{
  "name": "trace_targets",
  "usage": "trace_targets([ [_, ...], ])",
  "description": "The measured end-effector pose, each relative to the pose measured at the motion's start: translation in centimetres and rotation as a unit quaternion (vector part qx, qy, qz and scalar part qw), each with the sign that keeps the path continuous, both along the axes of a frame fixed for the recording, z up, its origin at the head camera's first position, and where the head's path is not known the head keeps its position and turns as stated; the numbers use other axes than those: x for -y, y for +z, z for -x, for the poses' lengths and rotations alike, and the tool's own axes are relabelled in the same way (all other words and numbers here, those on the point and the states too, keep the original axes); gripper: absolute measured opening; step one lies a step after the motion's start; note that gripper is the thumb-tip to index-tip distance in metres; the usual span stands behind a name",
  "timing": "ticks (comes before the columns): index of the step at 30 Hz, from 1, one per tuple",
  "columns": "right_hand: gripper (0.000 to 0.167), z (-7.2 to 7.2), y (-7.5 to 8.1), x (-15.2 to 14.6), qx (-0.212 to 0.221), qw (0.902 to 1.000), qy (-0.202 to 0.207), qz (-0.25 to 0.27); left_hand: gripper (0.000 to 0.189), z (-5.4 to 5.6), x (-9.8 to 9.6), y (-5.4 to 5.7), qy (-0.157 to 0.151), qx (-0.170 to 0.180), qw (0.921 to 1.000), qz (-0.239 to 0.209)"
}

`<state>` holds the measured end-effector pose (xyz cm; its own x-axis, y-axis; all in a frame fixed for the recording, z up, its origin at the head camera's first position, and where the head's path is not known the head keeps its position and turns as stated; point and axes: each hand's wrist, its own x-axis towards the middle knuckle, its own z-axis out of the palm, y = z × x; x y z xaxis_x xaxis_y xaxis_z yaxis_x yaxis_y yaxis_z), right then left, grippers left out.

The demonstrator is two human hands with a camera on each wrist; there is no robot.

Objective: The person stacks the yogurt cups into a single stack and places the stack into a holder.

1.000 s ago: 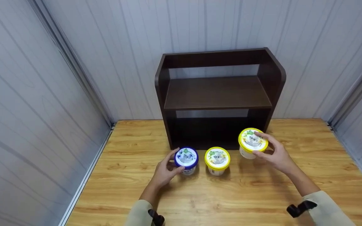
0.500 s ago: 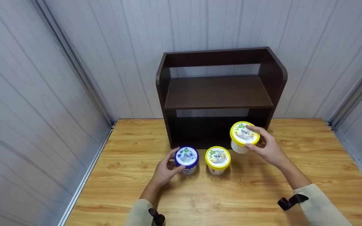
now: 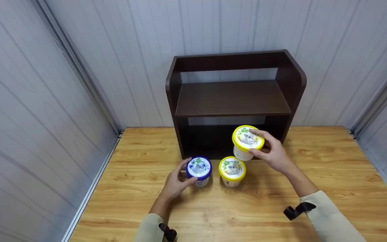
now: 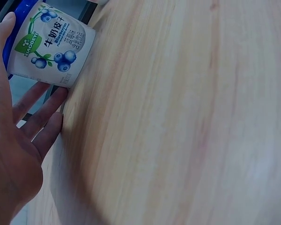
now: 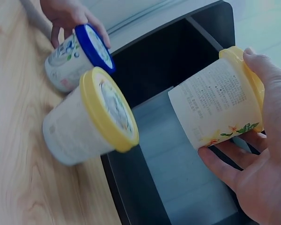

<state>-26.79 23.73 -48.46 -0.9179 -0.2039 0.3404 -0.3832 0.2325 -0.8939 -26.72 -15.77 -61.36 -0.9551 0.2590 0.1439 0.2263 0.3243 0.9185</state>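
Note:
My left hand (image 3: 176, 184) holds the blue-lidded tub (image 3: 199, 168) between thumb and fingers; the tub stands upright on the table. Blueberries are printed on its white side (image 4: 54, 44) in the left wrist view. Gripped by my right hand (image 3: 275, 155), a yellow-lidded tub (image 3: 244, 154) is up off the table, in front of the shelf's lower compartment. The right wrist view shows the thumb at its lid and fingers under its printed side. Another yellow-lidded tub (image 3: 232, 170) stands on the table just right of the blue-lidded one, with no hand on it.
A dark brown two-level shelf (image 3: 233, 99) stands behind the tubs against the back wall (image 3: 146, 40). Its upper board and lower compartment face me. The wood-grain table (image 3: 213, 215) extends to both sides, bounded by panel walls at left and right.
My right hand has carried its yellow-lidded tub leftward and a little farther back, to just behind the standing yellow-lidded tub. The left hand and the blue-lidded tub have stayed put.

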Motion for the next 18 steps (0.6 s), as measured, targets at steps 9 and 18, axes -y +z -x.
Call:
trace_targets([
  [9,0.064,0.4,0.3,2.5,0.010,0.9996,0.025,-0.011,0.078,0.2,-0.1,-0.1,-0.003,0.000,0.9999,-0.010],
  [18,0.067,0.7,0.9,4.7,0.024,0.9985,0.047,-0.014,0.078,0.1,-0.3,0.0,0.003,0.006,0.9998,-0.019],
])
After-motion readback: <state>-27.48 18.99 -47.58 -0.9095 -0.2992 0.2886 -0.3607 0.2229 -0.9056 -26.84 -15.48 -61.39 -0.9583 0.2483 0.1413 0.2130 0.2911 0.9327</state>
